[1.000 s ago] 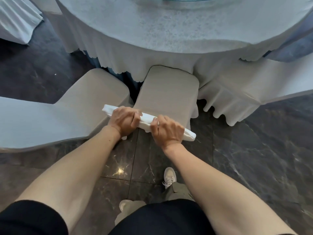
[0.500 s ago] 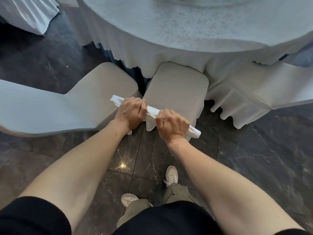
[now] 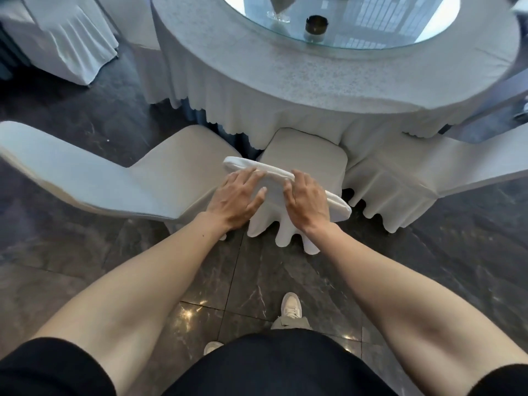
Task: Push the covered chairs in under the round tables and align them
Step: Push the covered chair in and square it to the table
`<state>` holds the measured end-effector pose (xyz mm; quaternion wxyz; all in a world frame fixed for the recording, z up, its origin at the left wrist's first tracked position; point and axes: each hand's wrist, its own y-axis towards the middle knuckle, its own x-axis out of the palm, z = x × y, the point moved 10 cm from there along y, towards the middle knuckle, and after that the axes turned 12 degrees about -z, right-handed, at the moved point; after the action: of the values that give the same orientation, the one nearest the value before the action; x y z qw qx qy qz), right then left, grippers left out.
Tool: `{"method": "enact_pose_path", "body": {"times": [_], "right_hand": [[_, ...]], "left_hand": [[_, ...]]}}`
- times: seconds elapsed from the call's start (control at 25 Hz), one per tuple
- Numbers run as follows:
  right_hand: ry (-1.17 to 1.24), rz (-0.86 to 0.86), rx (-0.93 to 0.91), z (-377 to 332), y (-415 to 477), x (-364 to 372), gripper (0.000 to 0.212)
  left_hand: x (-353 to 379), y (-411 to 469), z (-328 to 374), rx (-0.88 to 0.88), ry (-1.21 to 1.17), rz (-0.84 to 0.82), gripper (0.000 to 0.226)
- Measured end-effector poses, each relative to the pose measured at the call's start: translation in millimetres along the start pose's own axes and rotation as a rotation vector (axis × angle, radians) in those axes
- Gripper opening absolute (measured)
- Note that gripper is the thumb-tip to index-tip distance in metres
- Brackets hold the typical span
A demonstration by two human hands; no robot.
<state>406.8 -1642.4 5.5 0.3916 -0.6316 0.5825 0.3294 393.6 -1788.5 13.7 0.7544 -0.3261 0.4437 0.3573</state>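
Under the cloth edge of the round table [image 3: 257, 81], the covered chair [image 3: 305, 150] is half tucked, its cream cover smooth with a wavy hem. On its back's top the left hand [image 3: 237, 197] lies with spread grip; the right hand's [image 3: 307, 197] grip curls over it.

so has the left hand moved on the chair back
Yes: judged against the chair back, the left hand has slid down its rear face, fingers now straight on the top edge instead of curled over it.
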Motion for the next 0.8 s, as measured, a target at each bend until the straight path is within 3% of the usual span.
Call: {"method": "enact_pose_path", "body": {"times": [0.2,0.48,0.8], "right_hand": [[-0.038,0.022,-0.16,-111.7,-18.7,12.9,0.042],[-0.049,-0.12,-0.41,-294.9,-51.8,94.3,0.048],[-0.022,-0.215,-0.536,-410.7,-40.5,170.3,0.045]], "left_hand": [[-42.0,-104.0,-76.1,-0.121,0.027,0.098,0.059],[-96.0,-270.7,-187.8,-0.366,0.028,0.282,0.059],[-117.6,-343.6,-275.5,-0.476,0.014,0.369,0.059]]}}
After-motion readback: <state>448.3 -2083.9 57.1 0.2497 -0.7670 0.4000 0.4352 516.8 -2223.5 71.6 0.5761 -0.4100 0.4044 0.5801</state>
